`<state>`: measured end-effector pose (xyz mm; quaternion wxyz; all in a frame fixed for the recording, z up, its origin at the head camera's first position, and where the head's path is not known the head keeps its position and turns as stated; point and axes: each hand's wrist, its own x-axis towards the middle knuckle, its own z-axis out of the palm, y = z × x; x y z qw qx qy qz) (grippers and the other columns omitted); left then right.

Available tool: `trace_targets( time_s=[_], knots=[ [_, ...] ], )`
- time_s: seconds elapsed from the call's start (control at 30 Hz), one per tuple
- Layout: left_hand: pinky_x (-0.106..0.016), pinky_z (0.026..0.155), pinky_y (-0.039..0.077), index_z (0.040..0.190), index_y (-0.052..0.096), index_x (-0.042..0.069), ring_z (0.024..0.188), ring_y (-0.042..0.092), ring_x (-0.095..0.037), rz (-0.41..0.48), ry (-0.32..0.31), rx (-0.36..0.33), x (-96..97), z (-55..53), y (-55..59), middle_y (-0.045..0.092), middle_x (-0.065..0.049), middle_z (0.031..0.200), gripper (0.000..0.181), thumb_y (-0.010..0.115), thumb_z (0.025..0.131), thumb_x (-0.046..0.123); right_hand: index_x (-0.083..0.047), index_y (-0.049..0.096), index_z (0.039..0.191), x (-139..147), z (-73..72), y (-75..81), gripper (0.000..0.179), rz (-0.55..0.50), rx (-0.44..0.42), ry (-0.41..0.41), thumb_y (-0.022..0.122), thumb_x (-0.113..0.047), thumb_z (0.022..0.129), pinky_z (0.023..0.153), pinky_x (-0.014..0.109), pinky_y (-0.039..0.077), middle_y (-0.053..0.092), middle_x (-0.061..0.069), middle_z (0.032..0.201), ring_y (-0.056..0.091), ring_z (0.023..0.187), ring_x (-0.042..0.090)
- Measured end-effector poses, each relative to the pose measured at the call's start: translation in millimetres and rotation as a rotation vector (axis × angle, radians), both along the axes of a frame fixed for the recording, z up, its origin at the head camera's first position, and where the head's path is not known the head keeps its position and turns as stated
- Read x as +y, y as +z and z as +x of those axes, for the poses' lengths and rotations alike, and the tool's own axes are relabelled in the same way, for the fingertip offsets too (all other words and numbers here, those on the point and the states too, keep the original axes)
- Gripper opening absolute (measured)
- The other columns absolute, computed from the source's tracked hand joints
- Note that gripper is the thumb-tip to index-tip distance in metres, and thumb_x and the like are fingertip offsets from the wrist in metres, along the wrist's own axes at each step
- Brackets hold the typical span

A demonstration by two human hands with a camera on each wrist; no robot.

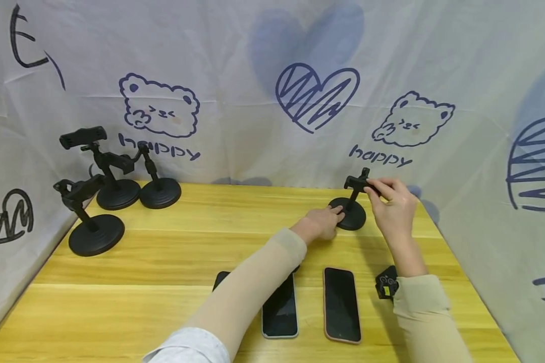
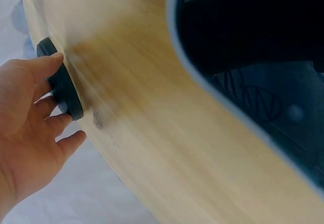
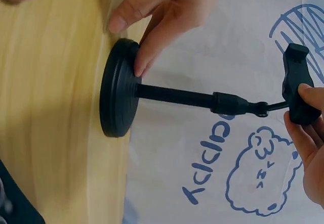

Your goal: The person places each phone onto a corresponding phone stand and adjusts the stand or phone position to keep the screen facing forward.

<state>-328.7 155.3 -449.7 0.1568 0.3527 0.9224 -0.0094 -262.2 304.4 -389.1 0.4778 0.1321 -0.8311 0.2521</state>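
At the right rear of the table stands a black phone stand [image 1: 351, 217] with a round base [image 3: 114, 92]. My left hand [image 1: 321, 223] holds that base at its edge; in the left wrist view the thumb [image 2: 50, 64] lies over the rim, with fingers on the top face. My right hand [image 1: 395, 204] pinches the phone clamp [image 3: 298, 82] at the top of the stand between thumb and fingers. The stand's post [image 3: 174, 95] rises between my hands, and a thin joint links it to the clamp.
Several other black stands [image 1: 95, 234] are grouped at the left rear. Nearer me lie a phone [image 1: 342, 305] and another phone [image 1: 283, 312] partly under my left sleeve. A small black device [image 1: 386, 283] sits by my right wrist. A white cloth wall [image 1: 236, 131] encloses the table.
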Motion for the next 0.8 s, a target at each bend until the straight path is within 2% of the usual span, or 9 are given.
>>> trace_targets(
  time_s=[0.1, 0.17, 0.27, 0.37, 0.43, 0.57, 0.67, 0.8],
  knots=[
    [-0.029, 0.107, 0.048, 0.166, 0.025, 0.032, 0.159, 0.018, -0.015, 0.005, 0.010, 0.001, -3.8, -2.8, -0.6, 0.010, 0.011, 0.174, 0.061, 0.050, 0.110, 0.033, 0.004, 0.080, 0.103, -5, -2.6, -4.1, 0.016, -0.057, 0.024, -0.003, 0.082, -0.002, 0.089, 0.072, 0.046, 0.050, 0.071, 0.024, 0.098, 0.068, 0.087, 0.042],
    [-0.028, 0.100, 0.050, 0.166, 0.026, 0.032, 0.159, 0.019, -0.015, 0.016, 0.014, -0.001, -5.9, -3.6, -1.1, 0.011, 0.011, 0.174, 0.061, 0.051, 0.110, 0.032, 0.004, 0.080, 0.104, -9, -2.6, -7.3, 0.016, -0.097, 0.040, -0.007, 0.082, -0.001, 0.089, 0.076, 0.047, 0.051, 0.072, 0.024, 0.100, 0.068, 0.090, 0.043],
    [-0.027, 0.080, 0.050, 0.165, 0.029, 0.033, 0.157, 0.025, -0.015, 0.039, 0.021, -0.018, -10.2, -2.3, 0.1, 0.015, 0.010, 0.174, 0.061, 0.053, 0.109, 0.032, 0.003, 0.081, 0.104, -13, -2.0, -12.7, 0.016, -0.165, 0.067, -0.004, 0.082, 0.000, 0.088, 0.083, 0.031, 0.052, 0.074, 0.021, 0.102, 0.069, 0.093, 0.042],
    [-0.027, 0.070, 0.046, 0.164, 0.034, 0.031, 0.153, 0.033, -0.015, 0.091, 0.004, -0.019, -16.7, 0.5, 1.8, 0.022, 0.008, 0.172, 0.059, 0.055, 0.109, 0.031, 0.003, 0.080, 0.106, -15, -0.4, -17.2, 0.016, -0.220, 0.059, 0.005, 0.079, 0.000, 0.091, 0.087, 0.011, 0.048, 0.074, 0.020, 0.106, 0.070, 0.097, 0.041],
    [-0.026, 0.077, 0.050, 0.162, 0.037, 0.029, 0.151, 0.038, -0.015, 0.135, -0.018, -0.006, -22.7, 3.0, 3.8, 0.029, 0.006, 0.170, 0.057, 0.056, 0.109, 0.029, 0.003, 0.080, 0.108, -16, 1.4, -19.2, 0.016, -0.278, 0.034, 0.013, 0.077, 0.000, 0.093, 0.090, 0.005, 0.047, 0.074, 0.020, 0.109, 0.070, 0.101, 0.039],
    [-0.029, 0.098, 0.053, 0.161, 0.042, 0.025, 0.147, 0.044, -0.017, 0.227, -0.057, 0.032, -39.3, 8.3, 8.3, 0.040, 0.002, 0.165, 0.055, 0.058, 0.108, 0.028, 0.005, 0.077, 0.114, -17, 4.4, -21.6, 0.020, -0.421, -0.019, 0.029, 0.075, 0.002, 0.094, 0.091, 0.012, 0.053, 0.072, 0.021, 0.114, 0.070, 0.106, 0.032],
    [-0.033, 0.104, 0.052, 0.160, 0.043, 0.024, 0.146, 0.046, -0.018, 0.279, -0.071, 0.036, -54.1, 13.1, 14.2, 0.045, -0.001, 0.162, 0.055, 0.059, 0.108, 0.029, 0.006, 0.076, 0.116, -19, 6.8, -22.7, 0.023, -0.502, -0.047, 0.016, 0.074, 0.003, 0.094, 0.091, 0.016, 0.055, 0.072, 0.020, 0.116, 0.070, 0.106, 0.017],
    [-0.036, 0.111, 0.048, 0.160, 0.043, 0.021, 0.145, 0.048, -0.019, 0.322, -0.084, 0.057, -76.5, 21.6, 25.7, 0.048, -0.002, 0.159, 0.056, 0.060, 0.108, 0.030, 0.006, 0.075, 0.118, -20, 8.1, -24.6, 0.023, -0.546, -0.079, -0.012, 0.073, 0.004, 0.095, 0.088, 0.012, 0.054, 0.071, 0.020, 0.118, 0.064, 0.103, -0.003]
  ],
)
